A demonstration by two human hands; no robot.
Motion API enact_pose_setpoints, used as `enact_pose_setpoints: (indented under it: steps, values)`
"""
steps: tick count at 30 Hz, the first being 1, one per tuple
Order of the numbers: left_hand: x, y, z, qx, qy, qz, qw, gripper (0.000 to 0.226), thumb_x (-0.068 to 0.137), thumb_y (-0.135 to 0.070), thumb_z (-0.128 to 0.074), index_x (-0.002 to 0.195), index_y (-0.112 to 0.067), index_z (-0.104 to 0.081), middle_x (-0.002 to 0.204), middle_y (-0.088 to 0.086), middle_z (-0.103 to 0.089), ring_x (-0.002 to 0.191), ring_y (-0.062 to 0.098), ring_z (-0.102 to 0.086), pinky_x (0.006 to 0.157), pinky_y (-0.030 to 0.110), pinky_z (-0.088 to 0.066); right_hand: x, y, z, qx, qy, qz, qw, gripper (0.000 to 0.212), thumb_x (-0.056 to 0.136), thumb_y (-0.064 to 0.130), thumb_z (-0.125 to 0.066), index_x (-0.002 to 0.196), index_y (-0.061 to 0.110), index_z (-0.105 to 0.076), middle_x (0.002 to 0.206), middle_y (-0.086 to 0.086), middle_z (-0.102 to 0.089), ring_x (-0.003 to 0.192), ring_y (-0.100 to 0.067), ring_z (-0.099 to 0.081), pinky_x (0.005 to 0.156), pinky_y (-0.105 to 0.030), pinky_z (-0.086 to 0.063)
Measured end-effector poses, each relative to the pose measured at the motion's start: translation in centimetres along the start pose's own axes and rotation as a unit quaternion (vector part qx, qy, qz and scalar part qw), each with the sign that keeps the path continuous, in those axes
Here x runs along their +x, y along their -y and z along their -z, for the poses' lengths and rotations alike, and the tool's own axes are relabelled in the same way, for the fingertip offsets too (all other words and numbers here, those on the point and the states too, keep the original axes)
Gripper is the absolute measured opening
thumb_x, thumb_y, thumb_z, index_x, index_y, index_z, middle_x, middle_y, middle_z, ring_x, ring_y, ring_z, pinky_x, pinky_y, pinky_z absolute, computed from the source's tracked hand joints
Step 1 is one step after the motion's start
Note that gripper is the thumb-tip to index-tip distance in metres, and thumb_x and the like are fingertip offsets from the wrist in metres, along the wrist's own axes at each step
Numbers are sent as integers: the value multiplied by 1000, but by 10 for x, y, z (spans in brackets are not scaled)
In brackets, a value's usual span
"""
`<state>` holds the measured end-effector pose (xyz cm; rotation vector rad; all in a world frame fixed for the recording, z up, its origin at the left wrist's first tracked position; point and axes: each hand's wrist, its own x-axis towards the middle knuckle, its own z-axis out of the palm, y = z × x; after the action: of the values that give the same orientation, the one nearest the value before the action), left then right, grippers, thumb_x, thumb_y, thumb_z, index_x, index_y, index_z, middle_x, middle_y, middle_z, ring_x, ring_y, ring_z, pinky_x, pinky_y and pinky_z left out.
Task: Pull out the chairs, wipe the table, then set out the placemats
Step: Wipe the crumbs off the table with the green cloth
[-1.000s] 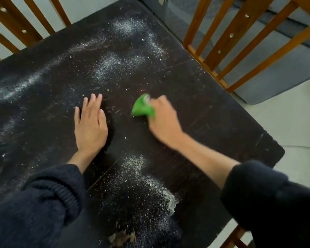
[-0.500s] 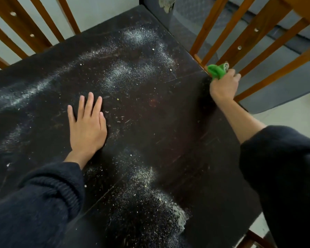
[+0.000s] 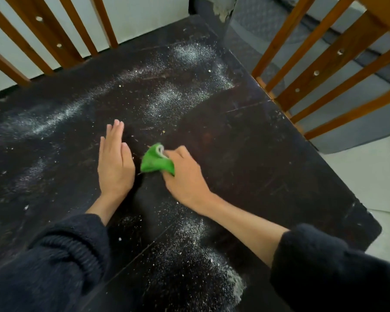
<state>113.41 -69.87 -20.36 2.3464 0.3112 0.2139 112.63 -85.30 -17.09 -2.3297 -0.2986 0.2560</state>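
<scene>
A dark wooden table (image 3: 268,154) fills the view, dusted with white powder and crumbs (image 3: 167,95) at the back and near the front edge. My right hand (image 3: 185,176) grips a bunched green cloth (image 3: 155,162) and presses it on the table's middle. My left hand (image 3: 115,163) lies flat on the table with straight fingers, just left of the cloth. A cleaner dark streak runs from the cloth toward the right edge.
A wooden chair back (image 3: 329,70) with slats stands off the table's right edge. Another slatted chair back (image 3: 45,34) stands behind the far left edge. Grey floor (image 3: 369,176) and a dark mat lie to the right.
My right hand swung with the cloth from the table's middle to the right edge by the chair, then back to the middle beside my left hand. The left hand stayed flat.
</scene>
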Motion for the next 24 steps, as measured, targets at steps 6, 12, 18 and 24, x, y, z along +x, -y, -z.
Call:
enact_pose_setpoints:
  steps: [6, 12, 18, 24]
  values:
    - [4, 3, 4, 73, 24, 8, 997, 49, 97, -15, -22, 145, -9, -24, 156, 4, -19, 144, 12, -7, 118, 31, -1, 42, -35, 66, 4, -147, -95, 985, 18, 81, 21, -60, 91, 6, -64, 91, -17, -62, 90, -32, -55, 74, -32, -34]
    - [4, 5, -1, 232, 54, -25, 971, 51, 98, -22, -22, 147, -10, -21, 157, 4, -13, 145, 19, -3, 118, 38, 2, 77, -117, 140, -113, -234, -219, 940, 34, 87, 16, -55, 120, 7, -53, 120, -15, -49, 107, -26, -49, 90, -31, -38]
    - [5, 7, -3, 247, 52, -31, 967, 50, 98, -20, -24, 146, -9, -23, 157, 5, -15, 145, 20, -5, 118, 40, 1, 15, -51, 53, -83, -91, -50, 991, 33, 76, 5, -54, 108, 10, -59, 101, -15, -54, 97, -34, -54, 83, -33, -38]
    - [4, 8, -3, 238, 43, -36, 970, 48, 97, -16, -27, 144, -7, -28, 155, 7, -21, 144, 23, -11, 117, 42, -4, -19, -21, 43, 126, 4, -36, 991, 20, 69, 21, -58, 83, 11, -67, 76, -8, -62, 72, -6, -52, 69, -28, -42]
